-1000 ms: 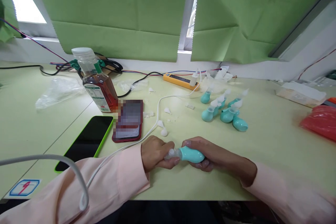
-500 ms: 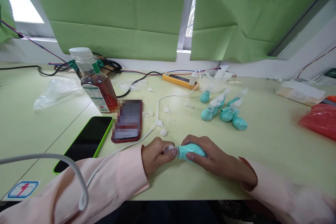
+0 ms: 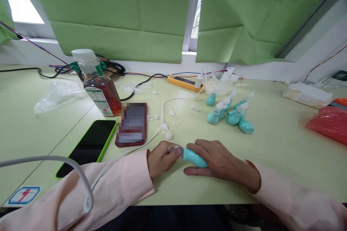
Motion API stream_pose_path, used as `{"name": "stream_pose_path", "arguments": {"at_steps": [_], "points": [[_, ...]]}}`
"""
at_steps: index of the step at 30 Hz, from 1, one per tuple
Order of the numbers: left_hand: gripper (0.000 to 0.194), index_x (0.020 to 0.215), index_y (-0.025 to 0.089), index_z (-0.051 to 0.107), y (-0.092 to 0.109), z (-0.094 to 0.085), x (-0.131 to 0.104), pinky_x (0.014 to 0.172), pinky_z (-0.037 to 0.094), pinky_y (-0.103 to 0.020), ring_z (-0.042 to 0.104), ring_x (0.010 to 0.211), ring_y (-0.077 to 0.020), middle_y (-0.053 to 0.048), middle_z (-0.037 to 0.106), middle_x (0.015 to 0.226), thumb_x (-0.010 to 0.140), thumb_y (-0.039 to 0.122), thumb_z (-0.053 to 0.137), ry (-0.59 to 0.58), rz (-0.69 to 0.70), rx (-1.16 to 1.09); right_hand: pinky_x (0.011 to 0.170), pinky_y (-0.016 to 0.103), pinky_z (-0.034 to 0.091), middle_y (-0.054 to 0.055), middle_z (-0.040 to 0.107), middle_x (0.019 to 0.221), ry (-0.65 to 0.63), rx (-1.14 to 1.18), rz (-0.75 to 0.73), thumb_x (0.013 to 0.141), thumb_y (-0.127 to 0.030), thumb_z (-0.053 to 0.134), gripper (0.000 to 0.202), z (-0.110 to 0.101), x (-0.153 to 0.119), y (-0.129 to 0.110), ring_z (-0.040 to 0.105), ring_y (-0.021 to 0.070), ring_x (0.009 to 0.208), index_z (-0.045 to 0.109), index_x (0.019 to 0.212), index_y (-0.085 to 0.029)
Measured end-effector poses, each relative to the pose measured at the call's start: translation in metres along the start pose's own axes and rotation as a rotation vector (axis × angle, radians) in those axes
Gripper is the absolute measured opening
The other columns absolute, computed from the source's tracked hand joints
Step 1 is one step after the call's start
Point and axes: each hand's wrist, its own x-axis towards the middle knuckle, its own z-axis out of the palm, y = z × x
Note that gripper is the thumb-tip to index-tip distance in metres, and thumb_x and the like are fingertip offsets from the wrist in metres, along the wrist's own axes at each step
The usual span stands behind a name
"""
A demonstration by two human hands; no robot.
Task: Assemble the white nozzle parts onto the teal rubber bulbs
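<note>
Teal bulb (image 3: pixel 195 158) sits within right grip (image 3: pixel 221 160) (clear piece (image 3: pixel 171 149) in left grip (image 3: pixel 162 158)).

Teal squeeze bulb (image 3: pixel 191 156), clear plastic fitting (image 3: pixel 171 149)
Glossy bulb tilted on its side, neck leftward, beside the mostly hidden fitting.

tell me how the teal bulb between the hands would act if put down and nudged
The bulb may well roll or rock, as its body is rounded. Its smooth, shiny surface suggests it could slip a little. It is probably light, being small beside the right hand.
</note>
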Motion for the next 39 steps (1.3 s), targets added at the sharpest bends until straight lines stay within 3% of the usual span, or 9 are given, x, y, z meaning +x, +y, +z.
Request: {"name": "stream_pose_path", "arguments": {"at_steps": [6,11,15,21,25,28,31,34,39], "points": [[0.032,0.054,0.018,0.033,0.004,-0.006,0.0,0.041,0.018,-0.021,0.024,0.04,-0.007,0.007,0.027,0.043,0.076,0.041,0.036,0.235,0.164,0.403,0.062,0.023,0.04,0.0,0.059,0.08,-0.075,0.425,0.182,0.075,-0.04,0.051,0.026,-0.005,0.007,-0.002,0.054,0.012,0.068,0.049,0.091,-0.02],[0.026,0.055,0.019,0.029,0.0,-0.007,-0.002,0.044,0.016,-0.024,0.022,0.041,-0.0088,0.006,0.022,0.046,0.075,0.036,0.034,0.274,0.307,0.608,0.062,0.024,0.04,0.001,0.058,0.079,-0.056,0.399,0.199,0.076,-0.038,0.049,0.023,0.0,0.004,-0.007,0.053,0.0126,0.067,0.049,0.09,-0.02],[0.03,0.052,0.019,0.025,0.0,-0.002,-0.004,0.043,0.015,-0.023,0.02,0.04,-0.0078,0.007,0.019,0.044,0.076,0.036,0.03,0.244,0.232,0.482,0.061,0.026,0.038,0.003,0.057,0.081,-0.056,0.314,0.173,0.077,-0.035,0.047,0.022,0.006,0.003,-0.008,0.052,0.0142,0.069,0.048,0.091,-0.018],[0.032,0.053,0.018,0.027,0.008,0.004,-0.008,0.041,0.016,-0.022,0.02,0.041,-0.0068,0.007,0.021,0.044,0.076,0.036,0.04,0.289,0.153,0.277,0.059,0.022,0.04,-0.001,0.053,0.078,-0.025,0.602,0.324,0.074,-0.037,0.052,0.025,0.01,0.005,-0.012,0.049,0.0114,0.067,0.042,0.09,-0.02],[0.021,0.065,0.017,0.041,0.013,0.004,-0.008,0.051,0.031,-0.02,0.039,0.054,-0.0087,0.004,0.041,0.057,0.076,0.034,0.047,0.452,0.205,0.108,0.065,0.025,0.042,0.003,0.049,0.089,0.017,0.595,0.378,0.075,-0.034,0.051,0.035,0.011,0.005,-0.02,0.048,0.0141,0.076,0.033,0.103,-0.02],[0.012,0.08,0.018,0.048,0.015,0.001,-0.006,0.067,0.039,-0.023,0.05,0.074,-0.0129,-0.002,0.053,0.079,0.078,0.029,0.047,0.533,0.268,-0.062,0.078,0.03,0.04,0.007,0.044,0.102,0.004,0.573,0.233,0.078,-0.03,0.046,0.039,0.01,0.009,-0.018,0.044,0.0163,0.09,0.028,0.111,-0.019],[0.013,0.081,0.017,0.05,0.018,-0.005,-0.002,0.073,0.041,-0.027,0.054,0.084,-0.0165,-0.004,0.058,0.087,0.075,0.028,0.052,0.653,0.302,-0.257,0.085,0.035,0.036,0.01,0.039,0.11,0.133,0.506,0.156,0.08,-0.032,0.042,0.04,0.012,0.019,0.002,0.039,0.0195,0.1,0.028,0.115,-0.018],[0.02,0.088,0.017,0.051,0.021,-0.012,0.0,0.073,0.042,-0.028,0.055,0.084,-0.0176,-0.005,0.061,0.085,0.074,0.033,0.053,0.784,0.288,-0.376,0.08,0.035,0.038,0.009,0.043,0.104,0.305,0.343,0.292,0.083,-0.032,0.037,0.035,0.016,0.033,0.033,0.041,0.019,0.094,0.031,0.115,-0.019],[0.029,0.103,0.022,0.041,0.021,-0.015,0.003,0.055,0.043,-0.023,0.055,0.063,-0.0127,-0.001,0.058,0.072,0.081,0.041,0.038,0.727,0.221,-0.41,0.083,0.035,0.036,0.008,0.047,0.1,0.111,0.074,0.312,0.079,-0.037,0.043,0.04,0.026,0.061,0.067,0.042,0.021,0.095,0.037,0.114,-0.018]]}}
